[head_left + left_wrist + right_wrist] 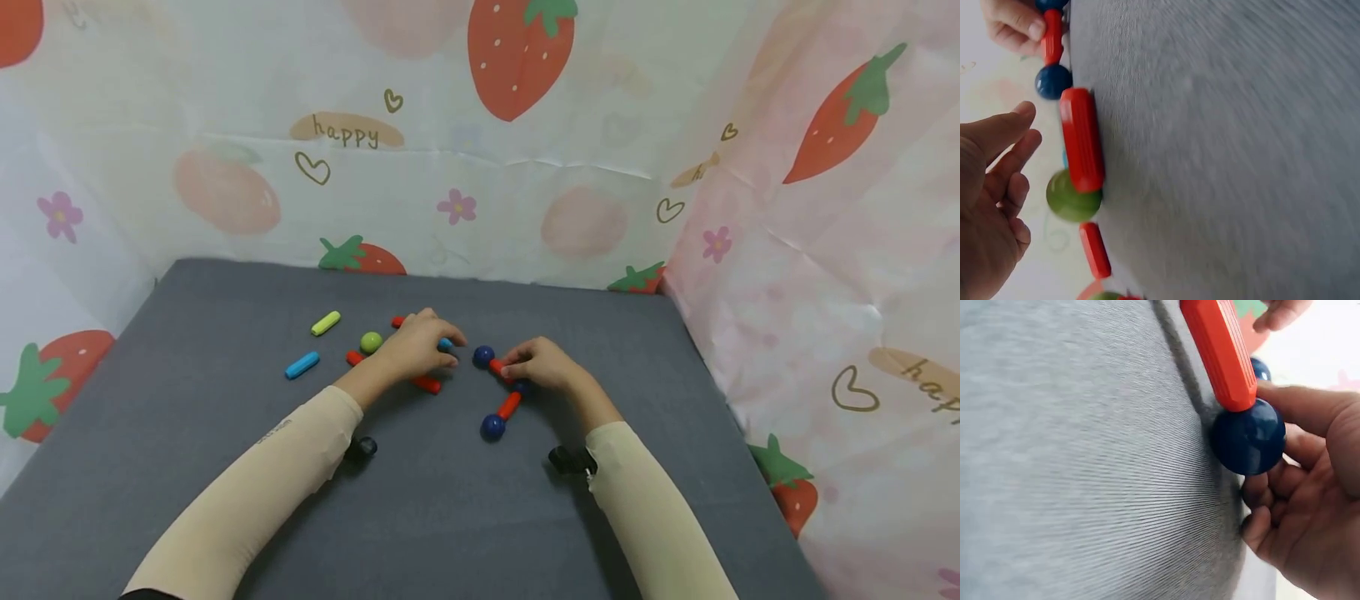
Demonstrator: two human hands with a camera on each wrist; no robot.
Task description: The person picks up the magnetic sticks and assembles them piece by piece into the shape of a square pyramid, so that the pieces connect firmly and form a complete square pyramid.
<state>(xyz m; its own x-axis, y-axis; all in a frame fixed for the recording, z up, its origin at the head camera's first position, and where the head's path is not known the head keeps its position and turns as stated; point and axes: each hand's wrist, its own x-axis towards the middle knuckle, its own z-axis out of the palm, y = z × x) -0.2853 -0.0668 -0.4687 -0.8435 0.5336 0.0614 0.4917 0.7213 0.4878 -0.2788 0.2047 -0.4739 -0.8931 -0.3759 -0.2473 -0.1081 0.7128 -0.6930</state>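
Note:
My right hand pinches a red ribbed rod between thumb and fingers. That rod joins a far blue ball to a middle blue ball. From the middle ball a second red rod runs to a near blue ball, forming a bent chain. My left hand hovers left of the chain, fingers relaxed and holding nothing. Beneath and around it lie several loose pieces: a red rod, a blue rod partly hidden by the fingers, and a green ball.
Further left lie a lime-green rod, a blue rod and another green ball. The grey cloth-covered table ends at a strawberry-printed curtain behind and on both sides.

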